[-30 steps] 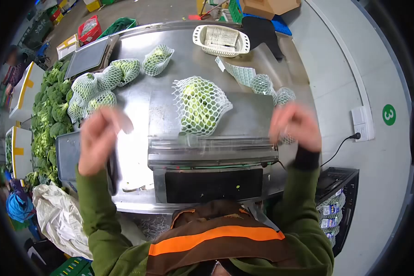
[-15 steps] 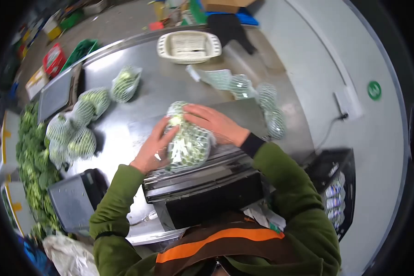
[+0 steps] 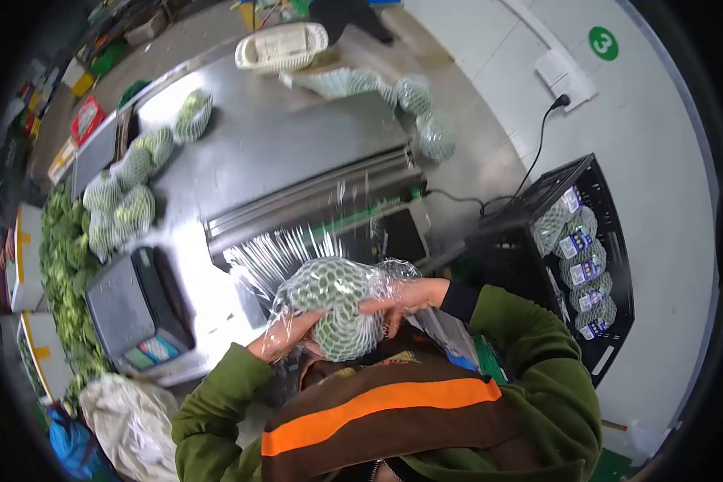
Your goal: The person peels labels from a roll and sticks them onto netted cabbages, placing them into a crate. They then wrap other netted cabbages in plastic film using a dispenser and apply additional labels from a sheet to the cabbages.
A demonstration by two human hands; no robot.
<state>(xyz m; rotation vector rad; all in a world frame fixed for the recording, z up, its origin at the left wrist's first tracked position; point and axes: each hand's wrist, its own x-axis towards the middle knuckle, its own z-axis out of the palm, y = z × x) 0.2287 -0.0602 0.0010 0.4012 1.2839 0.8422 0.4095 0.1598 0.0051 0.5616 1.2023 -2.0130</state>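
Note:
A pale green vegetable in a white foam net (image 3: 337, 305) is held close to my apron, with clear film around it. My left hand (image 3: 289, 336) grips its lower left side, partly under the film. On the right, my right hand (image 3: 402, 299) holds it with fingers curled against the net. Wrinkled cling film (image 3: 285, 253) stretches from the vegetable back to the film wrapping machine (image 3: 313, 201) just beyond. The vegetable's exact kind is hidden by the net.
Several netted vegetables (image 3: 136, 165) lie at the left of the steel table (image 3: 241, 120), near heaped broccoli (image 3: 68, 273) and a scale (image 3: 140, 301). More netted pieces (image 3: 435, 135) and a cream basket (image 3: 281, 46) sit farther back. A black crate (image 3: 622, 265) at right holds labelled netted packs.
Both hands have drawn the netted vegetable from the machine's top towards my body, and film now trails from it to the machine. The view has tilted downward and turned right.

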